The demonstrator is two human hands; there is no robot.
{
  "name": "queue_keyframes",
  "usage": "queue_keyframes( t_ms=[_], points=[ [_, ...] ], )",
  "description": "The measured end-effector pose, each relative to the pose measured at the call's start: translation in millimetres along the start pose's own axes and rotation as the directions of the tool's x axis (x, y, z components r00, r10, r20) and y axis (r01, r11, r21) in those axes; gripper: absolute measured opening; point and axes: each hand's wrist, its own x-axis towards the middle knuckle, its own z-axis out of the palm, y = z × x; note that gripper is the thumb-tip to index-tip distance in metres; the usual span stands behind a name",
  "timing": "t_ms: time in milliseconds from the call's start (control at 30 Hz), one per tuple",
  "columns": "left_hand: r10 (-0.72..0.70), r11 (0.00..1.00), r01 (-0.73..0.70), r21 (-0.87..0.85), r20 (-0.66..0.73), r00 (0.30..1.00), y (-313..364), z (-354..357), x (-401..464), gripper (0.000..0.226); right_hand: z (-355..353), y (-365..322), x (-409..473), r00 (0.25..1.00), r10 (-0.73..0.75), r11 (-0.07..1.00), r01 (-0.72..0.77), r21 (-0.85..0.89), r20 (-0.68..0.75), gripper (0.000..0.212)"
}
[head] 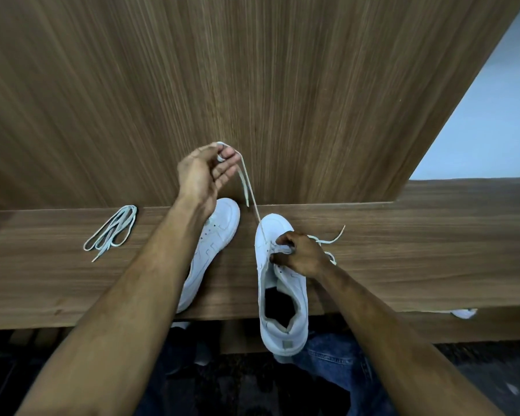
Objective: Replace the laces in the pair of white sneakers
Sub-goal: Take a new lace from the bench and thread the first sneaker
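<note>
The left hand (206,172) is lifting high above the surface (403,250), its grip pinching a lace (254,202) between thumb and fingertips, the other fingers loosely spread. The lace is running down taut to the right sneaker (278,283), which is lying toe-away with its heel hanging over the near edge. The right hand (299,253) is bearing down on that sneaker's eyelet area, fingers curled round the upper; it seems to be pinching lace there too, though that's hard to make out. More lace is trailing out to the right. The left sneaker (213,244) is lying beside it, partly under the left forearm. A spare lace bundle (111,232) is sitting well apart, far left.
</note>
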Motion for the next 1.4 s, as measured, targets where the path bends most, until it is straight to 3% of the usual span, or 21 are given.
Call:
queue_keyframes(
  t_ms=[67, 133, 200, 267, 300, 367, 433, 533, 600, 633, 667, 733, 767, 800, 833, 1000, 1100, 1200, 1267, 1333, 1400],
  points=[
    [-0.033, 0.991, 0.036, 0.132, -0.018, 0.999, -13, 0, -3, 0.012, 1, 1, 1, 1.0, -0.011, 1.0, 0.011, 0.004, -0.003, 0.03],
    [-0.038, 0.917, 0.054, 0.395, -0.049, 0.998, -39, -9, -10, 0.031, 2, 2, 0, 1.0, -0.012, 1.0, 0.012, -0.015, -0.018, 0.035],
    [0.066, 0.675, -0.116, 0.729, 0.096, 0.993, -71, -26, -12, 0.052, 3, 2, 0, 1.0, -0.005, 1.0, 0.004, -0.018, -0.024, 0.034],
    [0.016, 0.314, -0.335, 0.888, 0.348, 0.937, -96, -40, -15, 0.046, 2, 1, 0, 1.0, -0.006, 1.0, 0.006, -0.01, -0.016, 0.029],
    [-0.07, 0.17, -0.397, 0.902, 0.413, 0.908, -107, -46, -15, 0.042, 2, 0, -1, 1.0, -0.013, 1.0, 0.012, -0.014, -0.012, 0.026],
    [-0.211, -0.012, -0.429, 0.903, 0.418, 0.884, -120, -49, -20, 0.042, 0, -1, -2, 1.0, -0.022, 0.999, 0.022, -0.042, -0.006, 0.022],
    [-0.183, -0.199, -0.425, 0.883, 0.393, 0.901, -122, -46, -25, 0.037, 0, 0, -3, 1.0, -0.03, 0.997, 0.03, -0.07, 0.004, 0.024],
    [-0.083, -0.467, -0.457, 0.757, 0.477, 0.875, -118, -43, -26, 0.026, 0, 1, -2, 1.0, -0.027, 0.996, 0.028, -0.086, 0.013, 0.033],
    [-0.096, -0.52, -0.442, 0.731, 0.464, 0.881, -116, -40, -27, 0.026, 0, 2, -2, 0.999, -0.029, 0.995, 0.031, -0.092, 0.023, 0.034],
    [-0.073, -0.451, -0.411, 0.792, 0.426, 0.902, -114, -38, -27, 0.025, -1, 2, -2, 0.999, -0.028, 0.995, 0.03, -0.097, 0.026, 0.034],
    [-0.006, -0.268, -0.357, 0.895, 0.369, 0.929, -111, -34, -26, 0.021, 0, 3, -3, 0.999, -0.028, 0.994, 0.03, -0.1, 0.024, 0.035],
    [0.054, 0.285, -0.194, 0.939, 0.187, 0.981, -99, -27, -22, 0.02, 1, 4, -2, 1.0, -0.03, 0.993, 0.03, -0.117, 0.006, 0.038],
    [0.056, 0.493, -0.125, 0.861, 0.111, 0.992, -91, -24, -19, 0.021, 1, 5, -1, 0.999, -0.033, 0.991, 0.033, -0.126, 0.004, 0.039],
    [0.06, 0.598, -0.09, 0.796, 0.068, 0.996, -83, -23, -16, 0.022, 2, 5, -1, 0.999, -0.036, 0.99, 0.036, -0.137, 0.006, 0.04],
    [0.052, 0.632, -0.079, 0.771, 0.06, 0.997, -75, -23, -14, 0.023, 2, 5, -1, 0.999, -0.039, 0.987, 0.04, -0.154, 0.006, 0.04],
    [-0.047, 0.606, -0.088, 0.791, 0.146, 0.988, -63, -29, -15, 0.024, 11, 4, -10, 0.992, -0.051, 0.958, 0.016, -0.287, -0.115, 0.033],
    [-0.048, 0.672, -0.043, 0.739, 0.101, 0.994, -58, -30, -19, 0.021, 15, 0, -15, 0.979, -0.081, 0.889, -0.013, -0.457, -0.185, 0.031],
    [-0.083, 0.753, 0.028, 0.657, 0.054, 0.995, -52, -27, -25, 0.004, 9, -5, -13, 0.984, 0.02, 0.881, -0.1, -0.463, -0.176, 0.031],
    [-0.129, 0.79, 0.077, 0.608, 0.042, 0.991, -42, -25, -28, 0.017, 2, -4, -8, 0.983, 0.156, 0.929, -0.181, -0.322, -0.1, 0.032],
    [-0.162, 0.841, 0.109, 0.53, 0.054, 0.985, -31, -23, -30, 0.021, -11, -8, -5, 0.963, 0.268, 0.963, -0.268, -0.025, 0.009, 0.028],
    [-0.147, 0.857, 0.093, 0.507, 0.068, 0.987, -18, -19, -29, 0.02, -31, -19, -5, 0.952, 0.295, 0.917, -0.307, 0.254, 0.084, 0.021]
  ],
)
